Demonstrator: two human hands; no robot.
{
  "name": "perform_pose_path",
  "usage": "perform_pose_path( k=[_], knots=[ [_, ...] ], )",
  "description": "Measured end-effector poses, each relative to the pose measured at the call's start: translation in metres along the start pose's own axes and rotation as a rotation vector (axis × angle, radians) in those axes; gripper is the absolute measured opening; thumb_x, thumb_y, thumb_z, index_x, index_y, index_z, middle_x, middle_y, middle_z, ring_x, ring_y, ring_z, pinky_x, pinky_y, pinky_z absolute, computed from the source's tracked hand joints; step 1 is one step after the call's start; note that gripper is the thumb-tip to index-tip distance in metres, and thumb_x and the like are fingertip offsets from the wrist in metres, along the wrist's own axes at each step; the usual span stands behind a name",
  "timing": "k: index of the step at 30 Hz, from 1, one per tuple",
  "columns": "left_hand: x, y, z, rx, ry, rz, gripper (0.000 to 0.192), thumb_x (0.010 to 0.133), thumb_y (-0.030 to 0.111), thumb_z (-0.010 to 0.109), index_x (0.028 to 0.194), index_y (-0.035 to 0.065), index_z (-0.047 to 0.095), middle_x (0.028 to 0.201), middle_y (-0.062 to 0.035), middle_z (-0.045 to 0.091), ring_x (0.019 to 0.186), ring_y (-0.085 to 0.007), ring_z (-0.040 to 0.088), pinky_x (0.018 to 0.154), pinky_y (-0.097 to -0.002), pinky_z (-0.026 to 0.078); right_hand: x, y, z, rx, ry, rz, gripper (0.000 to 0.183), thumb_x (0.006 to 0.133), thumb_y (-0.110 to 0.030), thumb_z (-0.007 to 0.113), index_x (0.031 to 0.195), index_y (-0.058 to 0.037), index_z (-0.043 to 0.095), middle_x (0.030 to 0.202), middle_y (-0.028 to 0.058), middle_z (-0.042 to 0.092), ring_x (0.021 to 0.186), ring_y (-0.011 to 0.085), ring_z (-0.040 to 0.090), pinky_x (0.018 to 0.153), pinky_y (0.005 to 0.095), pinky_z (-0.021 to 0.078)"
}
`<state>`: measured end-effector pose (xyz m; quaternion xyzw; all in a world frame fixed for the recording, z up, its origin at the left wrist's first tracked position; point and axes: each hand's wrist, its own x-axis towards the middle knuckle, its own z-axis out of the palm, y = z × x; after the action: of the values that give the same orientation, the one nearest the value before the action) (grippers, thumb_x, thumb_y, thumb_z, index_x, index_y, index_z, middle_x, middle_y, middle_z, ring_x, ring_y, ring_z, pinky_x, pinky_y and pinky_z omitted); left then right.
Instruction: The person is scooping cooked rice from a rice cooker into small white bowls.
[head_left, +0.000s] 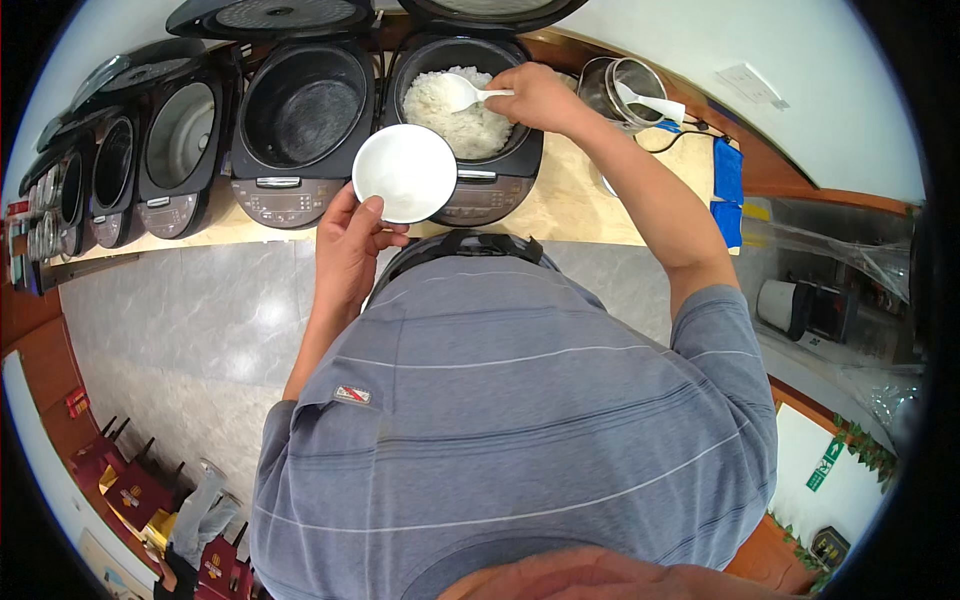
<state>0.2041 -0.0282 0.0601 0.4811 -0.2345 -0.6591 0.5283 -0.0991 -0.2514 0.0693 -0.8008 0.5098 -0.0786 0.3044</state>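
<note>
My left hand (356, 236) holds a white bowl (405, 174) by its lower left rim, thumb on the edge. No food shows inside it. The bowl overlaps the near left edge of a black rice cooker (480, 199) whose lid stands up. Cooked white rice (465, 135) lies in that cooker's pot. With my right hand (536, 97) I grip the handle of a white rice paddle (463, 93), its blade on the rice at the upper left. The blade carries some rice, though where the heap begins is hard to tell.
An open rice cooker (304, 105) with a bare dark pot stands to the left, with several more beyond it. Right of the rice is a clear container (637, 90) with a white utensil (651, 102). Blue pads (727, 172) hang at the counter's right end. A person sits at lower left.
</note>
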Motion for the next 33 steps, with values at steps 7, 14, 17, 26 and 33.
perform_pose_path(
  k=[7,14,17,26,33],
  knots=[
    [0.002,-0.002,-0.003,-0.022,0.000,0.005,0.046,0.114,0.024,0.072,0.149,-0.0037,0.064,0.115,-0.0142,0.082,0.092,-0.0178,0.080,0.077,-0.0312,0.068,0.005,-0.008,0.004,0.328,-0.080,0.277,0.035,0.098,-0.029,0.083,0.120,-0.0020,0.089,0.082,0.0104,0.080,0.060,0.0148,0.068,0.060,0.0325,0.0551],
    [-0.002,-0.002,-0.002,-0.036,0.021,0.026,0.045,0.114,0.024,0.072,0.149,-0.0043,0.064,0.115,-0.0147,0.082,0.092,-0.0181,0.080,0.076,-0.0315,0.068,0.003,-0.014,0.001,0.581,-0.125,0.404,0.038,0.102,-0.024,0.085,0.129,0.0022,0.082,0.077,0.0039,0.071,0.055,0.0061,0.049,0.047,0.0260,0.0314],
    [-0.003,-0.006,-0.003,-0.057,0.025,0.034,0.045,0.114,0.024,0.073,0.149,-0.0040,0.065,0.115,-0.0145,0.082,0.091,-0.0180,0.080,0.076,-0.0314,0.068,0.007,-0.014,0.006,0.589,-0.138,0.390,0.034,0.102,-0.023,0.084,0.126,0.0016,0.082,0.078,0.0040,0.072,0.055,0.0062,0.049,0.048,0.0263,0.0315],
    [-0.007,-0.007,0.000,-0.072,0.037,0.036,0.045,0.114,0.024,0.073,0.148,-0.0037,0.065,0.115,-0.0137,0.082,0.092,-0.0184,0.081,0.077,-0.0314,0.068,-0.005,-0.020,0.005,0.628,-0.112,0.405,0.036,0.103,-0.027,0.084,0.126,0.0002,0.082,0.081,0.0041,0.074,0.056,0.0076,0.052,0.051,0.0273,0.0376],
    [-0.011,-0.011,-0.003,-0.086,0.069,0.036,0.041,0.116,0.023,0.071,0.148,-0.0017,0.065,0.114,-0.0120,0.082,0.091,-0.0185,0.081,0.076,-0.0311,0.068,-0.002,-0.020,0.015,0.678,-0.116,0.417,0.039,0.104,-0.026,0.083,0.131,0.0014,0.079,0.084,0.0042,0.074,0.059,0.0078,0.053,0.052,0.0276,0.0387]
  ],
)
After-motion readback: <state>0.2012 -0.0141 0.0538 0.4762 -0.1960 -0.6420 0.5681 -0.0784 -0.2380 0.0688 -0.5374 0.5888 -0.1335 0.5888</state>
